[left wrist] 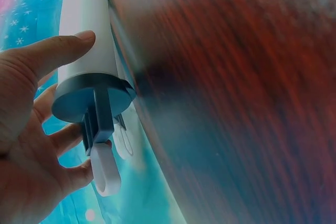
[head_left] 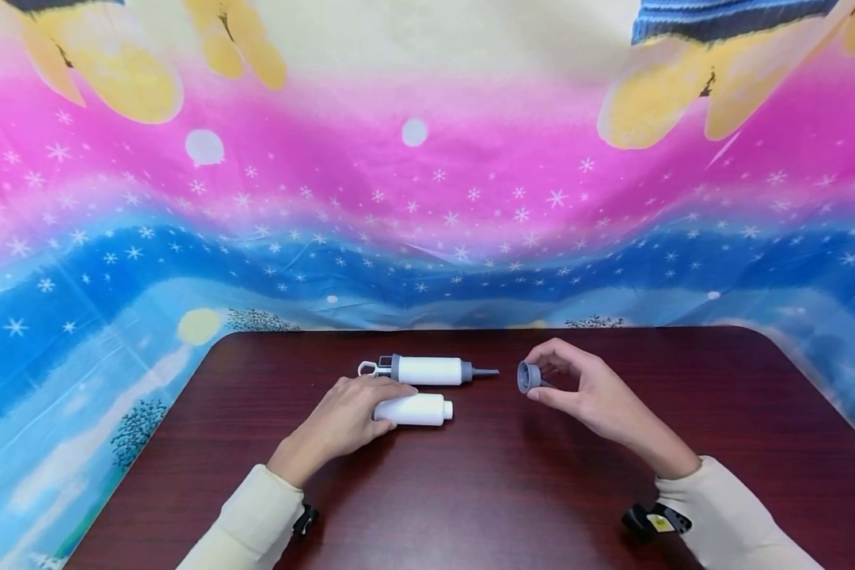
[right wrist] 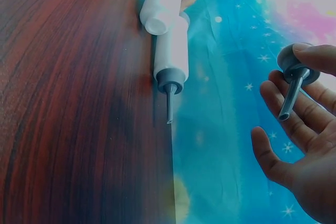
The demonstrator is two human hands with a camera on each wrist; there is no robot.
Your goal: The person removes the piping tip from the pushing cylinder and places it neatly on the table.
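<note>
My left hand grips a white bottle-like pump barrel that lies sideways, its bare threadless-looking neck pointing right. In the left wrist view its grey end flange and white ring handle show below the thumb. My right hand pinches a grey nozzle cap between thumb and fingers, apart from the barrel. The cap's hollow side faces left in the head view. Its thin spout shows in the right wrist view.
Behind the held barrel, a second white pump lies on the dark wooden table, with a grey nozzle fitted at its right end. A patterned cloth hangs along the table's back edge and sides.
</note>
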